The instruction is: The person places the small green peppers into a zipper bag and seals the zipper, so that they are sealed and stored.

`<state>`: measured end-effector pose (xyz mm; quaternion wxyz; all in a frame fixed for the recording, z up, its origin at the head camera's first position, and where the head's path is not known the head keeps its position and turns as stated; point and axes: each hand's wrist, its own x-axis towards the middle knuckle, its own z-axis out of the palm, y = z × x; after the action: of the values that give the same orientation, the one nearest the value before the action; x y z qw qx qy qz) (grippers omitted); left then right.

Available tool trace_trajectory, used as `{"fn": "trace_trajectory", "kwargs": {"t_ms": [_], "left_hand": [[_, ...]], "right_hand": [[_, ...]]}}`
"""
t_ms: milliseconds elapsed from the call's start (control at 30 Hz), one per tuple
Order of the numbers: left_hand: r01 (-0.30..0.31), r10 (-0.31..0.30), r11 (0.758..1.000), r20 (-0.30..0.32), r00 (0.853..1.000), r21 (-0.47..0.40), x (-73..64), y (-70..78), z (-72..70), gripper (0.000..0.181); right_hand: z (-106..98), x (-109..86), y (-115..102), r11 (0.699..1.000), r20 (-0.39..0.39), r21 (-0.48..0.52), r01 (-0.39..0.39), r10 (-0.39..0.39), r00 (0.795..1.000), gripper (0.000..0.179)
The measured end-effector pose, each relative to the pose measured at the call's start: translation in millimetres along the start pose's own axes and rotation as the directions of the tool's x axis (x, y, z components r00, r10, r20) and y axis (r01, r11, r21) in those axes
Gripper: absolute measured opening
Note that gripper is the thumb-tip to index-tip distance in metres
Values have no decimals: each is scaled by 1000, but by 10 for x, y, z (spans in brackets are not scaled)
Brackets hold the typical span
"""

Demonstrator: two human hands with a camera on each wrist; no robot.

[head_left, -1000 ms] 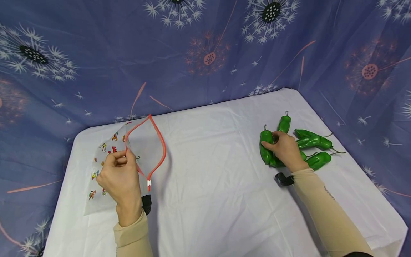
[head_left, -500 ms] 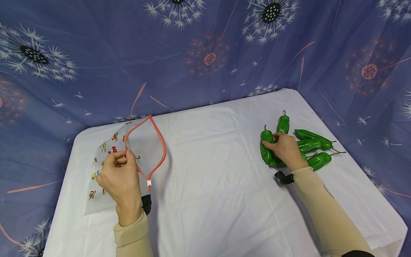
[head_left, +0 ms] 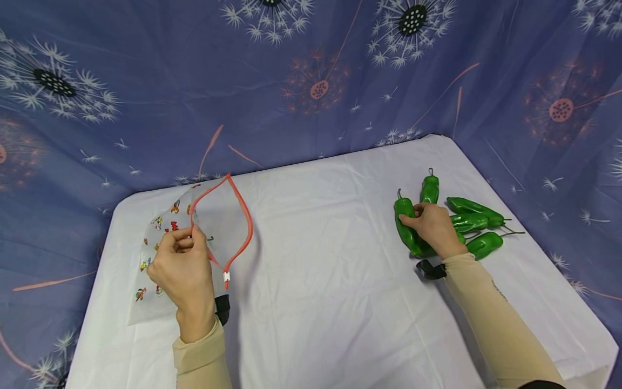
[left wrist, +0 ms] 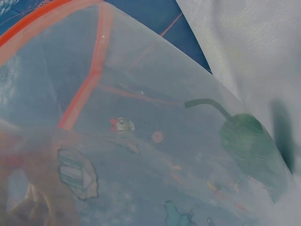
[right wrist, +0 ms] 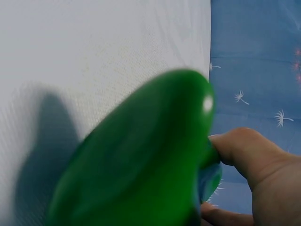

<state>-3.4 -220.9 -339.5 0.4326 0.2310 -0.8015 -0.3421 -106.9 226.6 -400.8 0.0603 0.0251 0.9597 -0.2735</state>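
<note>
At the left of the table, my left hand [head_left: 182, 270] pinches the red-edged mouth of a clear zip bag [head_left: 146, 310] printed with small cartoon figures. The mouth gapes, and a white slider [head_left: 226, 276] sits at its near end. In the left wrist view a green pepper [left wrist: 249, 146] with a curved stem shows through the plastic. My right hand [head_left: 435, 229] grips a green pepper [head_left: 403, 213] between thumb and fingers, at the left side of a group of peppers. That pepper [right wrist: 141, 160] looms large in the right wrist view, with my thumb [right wrist: 240, 146] beside it.
Several more green peppers lie around my right hand, among them one behind it [head_left: 430, 188] and one near the right edge [head_left: 486, 245]. A white cloth [head_left: 316, 270] covers the table. A blue dandelion-print curtain [head_left: 194, 81] hangs behind and at both sides.
The pepper in my right hand has tilted slightly, its lower end swinging toward the right. My left hand and the bag hold their place.
</note>
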Motion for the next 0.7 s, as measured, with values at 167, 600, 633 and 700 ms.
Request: {"fn": "trace_trajectory", "kwargs": {"t_ms": [167, 600, 633, 700], "left_hand": [[14, -14, 1000, -6, 1000, -7, -1, 0, 3, 14], [17, -17, 1000, 0, 1000, -12, 4, 1, -4, 15], [14, -14, 1000, 4, 1000, -7, 3, -2, -6, 15], [18, -18, 1000, 3, 1000, -6, 1, -2, -5, 16]], "right_hand": [[5, 10, 21, 1000, -19, 16, 22, -22, 1000, 58], [-24, 4, -20, 999, -29, 41, -8, 9, 1000, 59], [-25, 6, -22, 999, -30, 40, -9, 11, 999, 59], [-31, 12, -24, 999, -35, 42, -13, 14, 999, 59]]}}
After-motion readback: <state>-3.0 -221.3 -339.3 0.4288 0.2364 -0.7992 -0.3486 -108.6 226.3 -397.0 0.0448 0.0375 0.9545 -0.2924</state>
